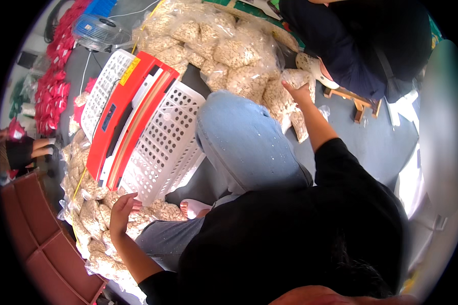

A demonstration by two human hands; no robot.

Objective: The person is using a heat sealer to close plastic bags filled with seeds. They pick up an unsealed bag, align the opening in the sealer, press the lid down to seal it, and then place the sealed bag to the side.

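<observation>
A red impulse heat sealer (131, 118) lies across an upturned-looking white perforated plastic basket (164, 133) in front of me. Just below the basket's near end is my left hand (124, 211), its fingers apart and nothing seen in them. My right hand (299, 91) reaches over a clear plastic bag of pale, chip-like pieces (280, 95) beyond my knee, thumb and fingers spread; whether it touches the bag is unclear. More such filled bags (238, 53) are heaped ahead, and others (93, 217) lie at the left.
A metal fan (99, 32) stands at the upper left, near a long pile of red packages (53, 91). At the upper right another person (358, 45) sits by a small wooden stool (355, 101). Brown panels (42, 240) stand at the lower left, and a further person (21, 152) is at the far left.
</observation>
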